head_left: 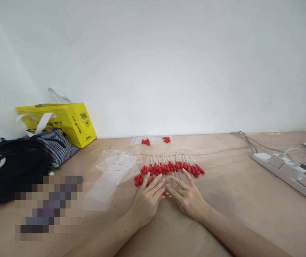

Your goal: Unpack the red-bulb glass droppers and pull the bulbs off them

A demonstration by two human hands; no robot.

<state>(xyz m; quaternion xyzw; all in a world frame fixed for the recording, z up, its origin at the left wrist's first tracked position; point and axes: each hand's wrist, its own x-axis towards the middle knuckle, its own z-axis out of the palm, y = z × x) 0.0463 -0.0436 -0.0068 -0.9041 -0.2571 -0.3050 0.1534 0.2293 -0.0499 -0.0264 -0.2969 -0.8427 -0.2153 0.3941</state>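
A row of glass droppers with red rubber bulbs [169, 165] lies side by side on the brown table [235, 200], bulbs toward me. My left hand [149, 198] rests flat on the table, fingers stretched out and touching the bulbs at the left end of the row. My right hand [186, 194] lies flat beside it, fingers spread over the droppers in the middle. A red bulb shows between the two hands. Neither hand holds anything.
Clear zip bags [112, 171] lie left of the droppers. Two filled bags with red bulbs [155, 140] sit by the wall. A yellow bag [61, 121], a striped bag [55, 144] and a black backpack [8, 167] stand at the left. A power strip [289, 173] with cables lies at the right.
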